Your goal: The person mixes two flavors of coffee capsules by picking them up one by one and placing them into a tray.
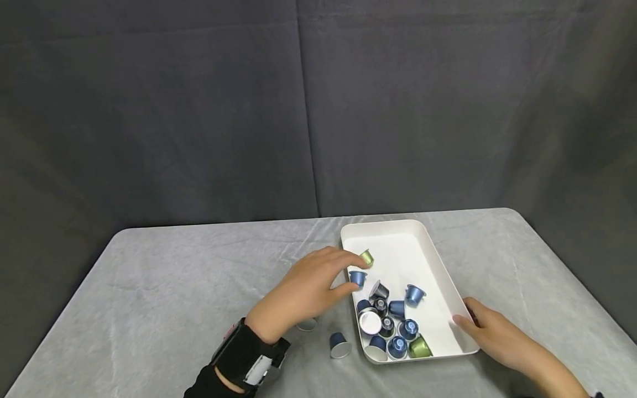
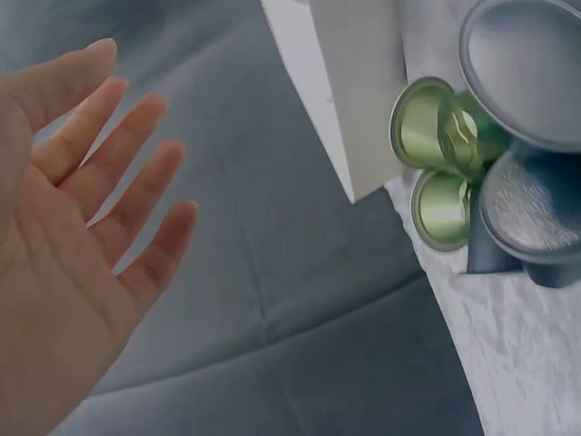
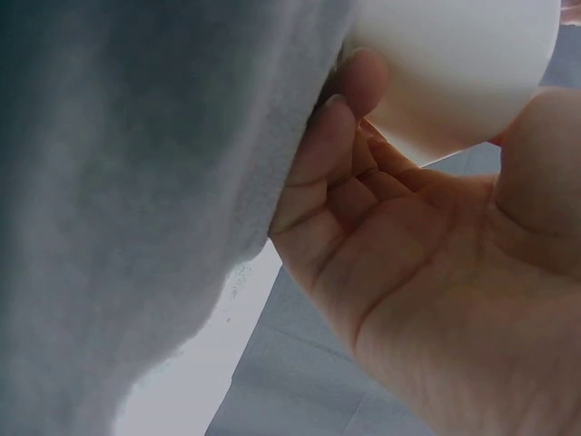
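Observation:
My left hand [image 1: 311, 284] is over the left rim of a white tray [image 1: 393, 237], thumb and index finger apart. A green coffee capsule [image 1: 367, 258] shows at its index fingertip, and a blue coffee capsule [image 1: 357, 278] between thumb and finger in the head view. The left wrist view shows that palm with fingers spread and nothing in them. At the tray's right side, near the front corner, my right hand [image 1: 500, 334] grips the wall, thumb on the rim and fingers beneath, as the right wrist view shows. Several blue, dark and green capsules [image 1: 420, 347] crowd the tray's front left.
On the grey cloth-covered table [image 1: 174, 287] a blue capsule [image 1: 340, 345] lies left of the tray, and another capsule [image 1: 306, 324] is partly hidden by my left wrist. Green capsules [image 2: 442, 209] cluster with others in the left wrist view. A dark curtain [image 1: 199, 110] hangs behind.

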`<state>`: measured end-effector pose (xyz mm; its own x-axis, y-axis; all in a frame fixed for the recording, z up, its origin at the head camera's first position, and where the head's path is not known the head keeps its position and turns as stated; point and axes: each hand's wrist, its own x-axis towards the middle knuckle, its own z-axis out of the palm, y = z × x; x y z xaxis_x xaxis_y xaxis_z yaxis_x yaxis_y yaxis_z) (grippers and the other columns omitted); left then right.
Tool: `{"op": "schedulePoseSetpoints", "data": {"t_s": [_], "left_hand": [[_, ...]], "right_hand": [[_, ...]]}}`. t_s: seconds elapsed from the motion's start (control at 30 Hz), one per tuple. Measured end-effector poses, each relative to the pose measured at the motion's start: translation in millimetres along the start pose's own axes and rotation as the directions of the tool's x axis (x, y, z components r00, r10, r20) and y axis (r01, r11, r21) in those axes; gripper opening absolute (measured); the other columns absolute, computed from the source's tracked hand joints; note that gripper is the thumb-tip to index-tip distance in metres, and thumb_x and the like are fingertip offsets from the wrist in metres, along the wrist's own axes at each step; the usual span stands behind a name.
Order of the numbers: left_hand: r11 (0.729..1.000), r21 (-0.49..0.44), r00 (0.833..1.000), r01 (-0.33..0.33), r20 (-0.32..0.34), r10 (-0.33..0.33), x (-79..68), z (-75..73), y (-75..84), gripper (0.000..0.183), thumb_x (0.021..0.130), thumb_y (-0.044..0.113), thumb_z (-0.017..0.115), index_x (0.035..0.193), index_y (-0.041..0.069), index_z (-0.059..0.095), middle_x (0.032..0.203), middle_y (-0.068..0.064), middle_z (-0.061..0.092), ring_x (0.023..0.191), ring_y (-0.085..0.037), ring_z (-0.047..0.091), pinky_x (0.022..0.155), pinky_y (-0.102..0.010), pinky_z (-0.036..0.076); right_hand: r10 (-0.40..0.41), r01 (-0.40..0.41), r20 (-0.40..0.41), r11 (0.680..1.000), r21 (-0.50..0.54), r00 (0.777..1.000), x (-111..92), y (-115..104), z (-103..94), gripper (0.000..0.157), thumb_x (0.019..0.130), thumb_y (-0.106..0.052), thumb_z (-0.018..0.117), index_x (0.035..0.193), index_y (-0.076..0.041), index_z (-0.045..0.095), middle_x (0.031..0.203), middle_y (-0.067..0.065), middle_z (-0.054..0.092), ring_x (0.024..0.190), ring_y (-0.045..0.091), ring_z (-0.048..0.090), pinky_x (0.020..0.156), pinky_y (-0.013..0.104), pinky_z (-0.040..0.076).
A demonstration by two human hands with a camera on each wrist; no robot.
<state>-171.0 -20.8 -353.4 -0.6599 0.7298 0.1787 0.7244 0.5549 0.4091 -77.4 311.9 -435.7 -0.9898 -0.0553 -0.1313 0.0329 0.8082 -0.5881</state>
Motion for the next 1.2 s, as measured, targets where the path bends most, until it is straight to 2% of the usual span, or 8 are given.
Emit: {"op": "schedulePoseSetpoints", "data": {"t_s": [0.2,0.33,0.47,0.6,0.87,0.97,1.1,1.2], "left_hand": [[0.999,-0.023,0.999,0.04,-0.021,-0.04,-14.5,-1.9,-8.1,0.036,0.094,0.024,0.07,0.129,0.024,0.062,0.132,0.006,0.06,0.127,-0.014,0.052,0.104,-0.039,0.042],[0.992,-0.068,0.994,0.103,-0.01,-0.104,-23.1,-4.8,-14.9,0.036,0.094,0.025,0.07,0.13,0.023,0.062,0.136,0.004,0.058,0.131,-0.017,0.049,0.106,-0.043,0.04],[0.979,-0.087,0.983,0.184,-0.007,-0.186,-32.2,-11.0,-22.0,0.039,0.093,0.026,0.071,0.131,0.021,0.061,0.138,0.002,0.057,0.134,-0.023,0.046,0.107,-0.047,0.038],[0.965,-0.075,0.968,0.25,-0.017,-0.252,-37.8,-15.7,-25.7,0.04,0.092,0.026,0.072,0.131,0.02,0.061,0.138,0.002,0.057,0.134,-0.023,0.047,0.106,-0.047,0.04],[0.949,-0.042,0.949,0.314,-0.002,-0.314,-40.6,-16.1,-26.9,0.042,0.093,0.026,0.071,0.133,0.017,0.06,0.138,-0.002,0.057,0.132,-0.026,0.048,0.106,-0.048,0.04],[0.933,-0.049,0.935,0.356,0.029,-0.355,-42.2,-15.1,-27.4,0.044,0.093,0.024,0.071,0.134,0.014,0.059,0.139,-0.005,0.056,0.132,-0.028,0.048,0.105,-0.049,0.041],[0.906,-0.051,0.905,0.421,0.093,-0.415,-46.8,-14.0,-28.5,0.049,0.091,0.022,0.073,0.135,0.007,0.057,0.138,-0.011,0.057,0.127,-0.032,0.052,0.101,-0.05,0.044],[0.873,-0.014,0.865,0.488,0.139,-0.482,-51.4,-15.1,-29.5,0.05,0.091,0.025,0.073,0.134,0.005,0.057,0.131,-0.013,0.061,0.118,-0.032,0.058,0.094,-0.05,0.048]], "right_hand": [[0.002,-0.002,-0.001,1.0,0.005,1.0,-0.1,0.4,-1.1,0.023,0.103,-0.023,0.054,0.112,-0.002,0.053,0.095,0.005,0.06,0.083,0.019,0.051,0.066,0.031,0.042],[0.005,-0.005,0.007,1.0,0.009,1.0,0.1,0.3,-1.9,0.023,0.103,-0.023,0.054,0.111,-0.002,0.053,0.094,0.005,0.058,0.083,0.019,0.05,0.066,0.031,0.041],[0.008,-0.009,0.013,1.0,0.015,1.0,0.2,-0.7,-1.0,0.023,0.103,-0.024,0.054,0.11,-0.002,0.052,0.092,0.005,0.057,0.082,0.019,0.05,0.065,0.03,0.041],[0.004,-0.005,0.006,1.0,0.012,1.0,-1.2,0.8,0.2,0.022,0.103,-0.024,0.054,0.109,-0.003,0.053,0.09,0.005,0.057,0.081,0.019,0.05,0.064,0.03,0.04],[0.002,-0.002,-0.005,1.0,-0.013,1.0,-0.8,0.7,-3.9,0.023,0.103,-0.022,0.054,0.112,-0.002,0.053,0.092,0.005,0.059,0.081,0.019,0.05,0.064,0.031,0.041],[0.01,-0.009,0.002,1.0,-0.015,1.0,-1.3,0.9,-4.1,0.024,0.103,-0.023,0.054,0.113,-0.001,0.053,0.093,0.006,0.06,0.081,0.019,0.051,0.065,0.032,0.041],[0.01,-0.009,0.009,1.0,-0.009,1.0,-1.6,0.7,-3.3,0.026,0.103,-0.024,0.054,0.115,-0.001,0.052,0.098,0.008,0.061,0.083,0.02,0.051,0.067,0.033,0.043],[-0.001,0.001,0.009,1.0,-0.006,1.0,0.2,0.0,-2.2,0.028,0.103,-0.024,0.054,0.117,0.0,0.052,0.101,0.008,0.061,0.085,0.02,0.052,0.068,0.034,0.044]]}}
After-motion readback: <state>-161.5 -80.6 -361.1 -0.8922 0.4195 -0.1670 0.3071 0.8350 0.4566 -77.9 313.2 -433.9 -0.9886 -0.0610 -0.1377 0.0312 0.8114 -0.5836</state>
